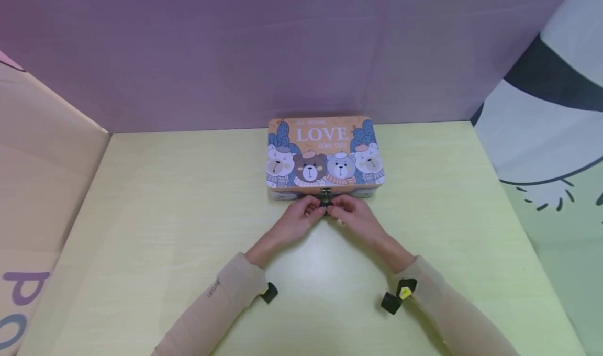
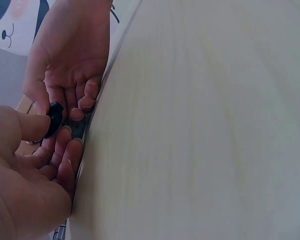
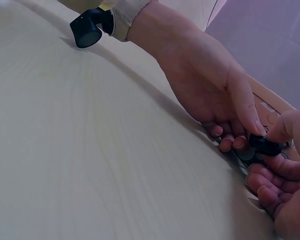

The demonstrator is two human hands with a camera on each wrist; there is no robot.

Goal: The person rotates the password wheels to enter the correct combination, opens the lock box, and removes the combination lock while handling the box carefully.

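A rectangular tin box (image 1: 325, 154) with cartoon bears and the word LOVE on its lid sits closed against the back wall. On its front is a metal clasp (image 1: 325, 191), where a small black padlock (image 1: 326, 204) hangs. My left hand (image 1: 297, 221) pinches the padlock from the left between thumb and curled fingers. From the right, my right hand (image 1: 361, 221) pinches it too. Up close in the left wrist view, the dark round-edged padlock body (image 2: 55, 119) lies between both thumbs. Fingers partly cover it in the right wrist view, and its keyhole or dials cannot be made out.
The pale wooden table (image 1: 165, 214) extends around the box. A purple wall (image 1: 235, 57) stands right behind it, with printed panels at left and right. Black wrist cameras (image 1: 391, 302) are strapped over both beige sleeves (image 1: 212, 309).
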